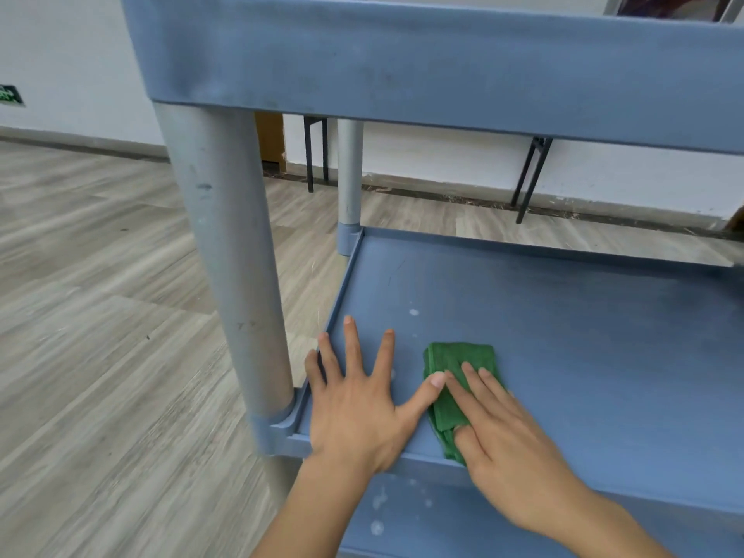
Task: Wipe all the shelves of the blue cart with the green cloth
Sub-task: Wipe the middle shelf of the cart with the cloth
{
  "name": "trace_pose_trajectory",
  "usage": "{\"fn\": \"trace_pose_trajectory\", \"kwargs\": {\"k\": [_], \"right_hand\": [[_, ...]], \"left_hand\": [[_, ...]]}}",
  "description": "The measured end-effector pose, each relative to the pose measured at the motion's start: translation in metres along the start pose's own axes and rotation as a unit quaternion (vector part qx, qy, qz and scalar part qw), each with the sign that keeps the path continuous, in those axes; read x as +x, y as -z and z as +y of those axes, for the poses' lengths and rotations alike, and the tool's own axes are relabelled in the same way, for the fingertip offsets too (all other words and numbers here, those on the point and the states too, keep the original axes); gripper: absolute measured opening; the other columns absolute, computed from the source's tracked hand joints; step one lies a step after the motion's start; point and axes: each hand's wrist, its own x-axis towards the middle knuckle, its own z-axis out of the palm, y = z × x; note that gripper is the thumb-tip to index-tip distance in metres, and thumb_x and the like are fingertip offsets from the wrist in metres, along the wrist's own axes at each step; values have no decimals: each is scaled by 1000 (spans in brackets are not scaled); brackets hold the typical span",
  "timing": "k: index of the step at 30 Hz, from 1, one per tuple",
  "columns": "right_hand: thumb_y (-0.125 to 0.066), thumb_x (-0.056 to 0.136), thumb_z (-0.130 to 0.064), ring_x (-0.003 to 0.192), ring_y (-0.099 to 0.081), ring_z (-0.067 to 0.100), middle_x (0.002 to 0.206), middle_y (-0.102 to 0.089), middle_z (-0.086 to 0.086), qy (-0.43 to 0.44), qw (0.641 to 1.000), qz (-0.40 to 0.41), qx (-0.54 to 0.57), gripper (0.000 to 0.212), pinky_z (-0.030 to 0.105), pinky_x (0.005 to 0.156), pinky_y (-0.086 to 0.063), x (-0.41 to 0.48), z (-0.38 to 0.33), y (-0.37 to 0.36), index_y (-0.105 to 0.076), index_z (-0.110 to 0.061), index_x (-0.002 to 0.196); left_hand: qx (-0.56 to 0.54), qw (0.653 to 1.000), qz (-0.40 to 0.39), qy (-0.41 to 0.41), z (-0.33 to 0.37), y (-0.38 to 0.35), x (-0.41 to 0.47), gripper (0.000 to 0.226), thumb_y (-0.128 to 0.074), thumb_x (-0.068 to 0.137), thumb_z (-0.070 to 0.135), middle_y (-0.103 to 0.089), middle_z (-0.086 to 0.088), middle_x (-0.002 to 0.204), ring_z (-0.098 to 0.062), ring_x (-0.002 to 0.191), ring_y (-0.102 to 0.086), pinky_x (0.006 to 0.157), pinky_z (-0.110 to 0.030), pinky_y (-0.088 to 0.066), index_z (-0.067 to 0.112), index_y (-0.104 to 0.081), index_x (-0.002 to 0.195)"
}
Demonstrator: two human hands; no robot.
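In the lower middle of the frame the left hand (pixel 354 412) lies flat on the blue plastic middle shelf (pixel 563 336) of the blue cart (pixel 402 62). Its fingers (pixel 352 344) are straight and spread wide and hold nothing; the thumb tip touches the folded green cloth (pixel 455 368). The right hand (pixel 511 449), at the lower right, presses this cloth onto the shelf with straight fingers kept together. A thick grey round post (pixel 229 255) stands at the shelf corner, just left of the left hand.
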Motion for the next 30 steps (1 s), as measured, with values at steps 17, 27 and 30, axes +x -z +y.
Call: {"fn": "trace_pose_trajectory", "kwargs": {"k": [17,27,30], "right_hand": [[-25,98,-37,152,0,26,166,-1,7,-56,998,-22,6,64,45,123,-5,215,21,6,-8,-23,158],[-22,98,-36,153,2,22,167,2,2,-68,997,-33,4,63,47,123,-4,193,-1,2,-5,-26,158],[-25,99,-35,153,2,21,167,2,2,-42,998,-38,14,63,45,123,-5,138,-18,2,-6,-26,158]], "left_hand": [[79,991,2,-110,-35,18,-45,92,-7,90,85,2,-16,169,-30,157,5,127,-41,0,29,-16,162],[98,988,46,-108,-43,7,-78,97,-19,94,82,7,-16,170,-29,157,7,125,-46,-2,15,-5,162],[73,988,45,-130,-50,9,-79,95,-17,95,81,12,-13,169,-24,156,16,125,-43,6,16,-3,163]]}}
